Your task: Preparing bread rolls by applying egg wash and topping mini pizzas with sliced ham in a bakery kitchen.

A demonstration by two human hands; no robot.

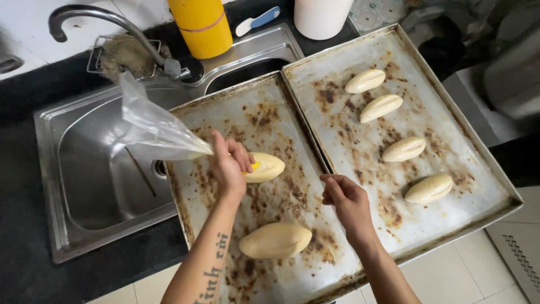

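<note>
- A steel sink point(90, 169) sits at the far left, set in a dark table point(22, 270), with a curved tap point(101, 17) above it and a yellow container point(201, 25) behind.
- A clear plastic piping bag point(154, 132) slants up over the sink's edge; it looks thin, limp and slippery, so it is best squeezed near its narrow tip.
- The left hand point(228, 166) has its grip closed around the bag's narrow end, pressing the tip against a split dough roll point(264, 167), where a dab of yellow filling shows.
- That roll lies on the near baking tray point(191, 112), a stained metal sheet. The dough looks soft, light and easily dented, so it wants a gentle hold along its sides.
- A second, larger dough roll point(275, 240) lies lower on the same tray, untouched.
- The right hand point(349, 202) hovers at the seam between the trays with fingers loosely curled, holding nothing.
- A second stained tray point(484, 152) to the right carries four smaller dough rolls point(404, 149) in a slanting line, well apart from both hands.
</note>
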